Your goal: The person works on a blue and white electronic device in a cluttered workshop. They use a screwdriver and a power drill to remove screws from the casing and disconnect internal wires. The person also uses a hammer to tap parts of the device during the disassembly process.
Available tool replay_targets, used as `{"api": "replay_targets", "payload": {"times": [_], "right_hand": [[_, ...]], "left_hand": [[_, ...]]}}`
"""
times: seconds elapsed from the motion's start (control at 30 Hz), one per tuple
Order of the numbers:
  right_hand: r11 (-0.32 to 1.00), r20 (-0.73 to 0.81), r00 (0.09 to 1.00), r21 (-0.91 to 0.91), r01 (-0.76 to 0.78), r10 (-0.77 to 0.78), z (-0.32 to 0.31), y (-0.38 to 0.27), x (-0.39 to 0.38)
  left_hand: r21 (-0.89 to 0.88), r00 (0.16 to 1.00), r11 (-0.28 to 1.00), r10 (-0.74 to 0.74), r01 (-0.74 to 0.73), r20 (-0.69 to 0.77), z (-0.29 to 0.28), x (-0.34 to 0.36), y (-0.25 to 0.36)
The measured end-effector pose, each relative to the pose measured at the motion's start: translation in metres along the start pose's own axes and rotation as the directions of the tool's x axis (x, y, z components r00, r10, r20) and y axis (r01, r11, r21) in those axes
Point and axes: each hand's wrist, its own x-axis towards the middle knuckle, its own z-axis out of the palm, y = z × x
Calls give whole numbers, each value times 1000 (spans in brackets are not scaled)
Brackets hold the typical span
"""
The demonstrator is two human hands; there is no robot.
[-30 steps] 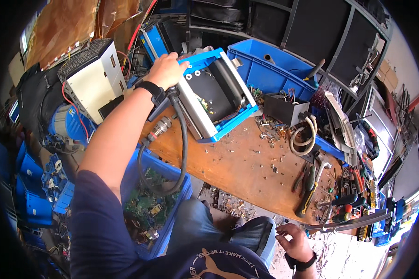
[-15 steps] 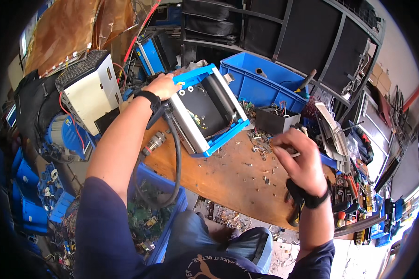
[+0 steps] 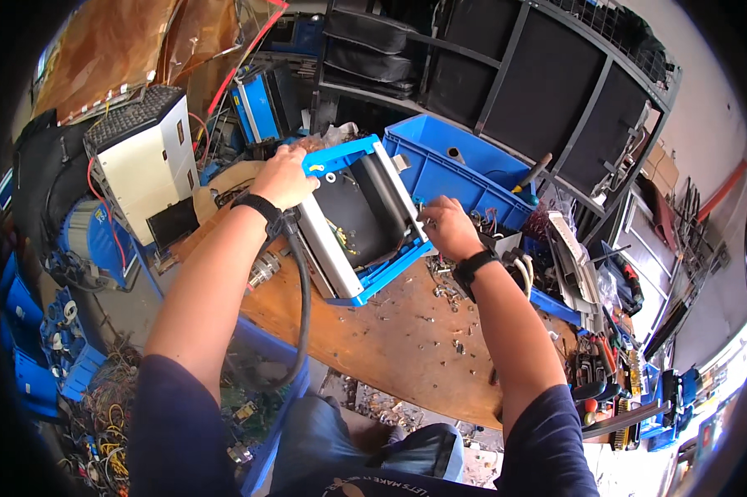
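Observation:
A blue-and-silver rectangular device casing [image 3: 322, 248] stands on the wooden workbench, its open side showing a dark interior with white rings and small brass-coloured pieces. My left hand [image 3: 284, 177] is closed over the casing's far left corner, with the fingers on the blue end piece. At the casing's right rail is my right hand [image 3: 450, 229], its fingers curled and their tips by the metal edge. What those fingertips hold, if anything, is hidden. A thick black cable [image 3: 304, 306] hangs down beside my left wrist.
Small screws and metal bits litter the workbench [image 3: 390, 340]. A blue crate [image 3: 465, 170] stands behind the casing. Hand tools [image 3: 601, 360] crowd the right side. Another blue bin [image 3: 295, 406] with circuit boards sits below the bench's left edge. A cream equipment case [image 3: 146, 161] stands at left.
My right hand has moved left and away from me, from above the loose bits to the casing's right rail. My left hand stays on the casing. The view has shifted slightly.

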Motion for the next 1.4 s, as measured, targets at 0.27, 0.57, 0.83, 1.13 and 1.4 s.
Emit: {"api": "replay_targets", "payload": {"times": [0.27,0.57,0.83,1.13,1.4], "right_hand": [[954,172,981,-266,136,-91,16,-9,24],[931,303,950,-323,173,-71,33,-5,31],[978,393,911,-102,180,-127,23,0,28],[995,179,984,-96,25,-8,-1,11,44],[989,199,980,-139,44,-16,-1,2,56]], "left_hand": [[41,997,999,38,-36,-62,3,-4,-2],[44,983,996,85,-79,-164,9,-4,-6],[17,993,998,60,-59,-100,7,-6,-4],[74,984,995,82,-71,-159,17,-2,-8],[78,981,994,92,-80,-168,15,-2,-12]]}}
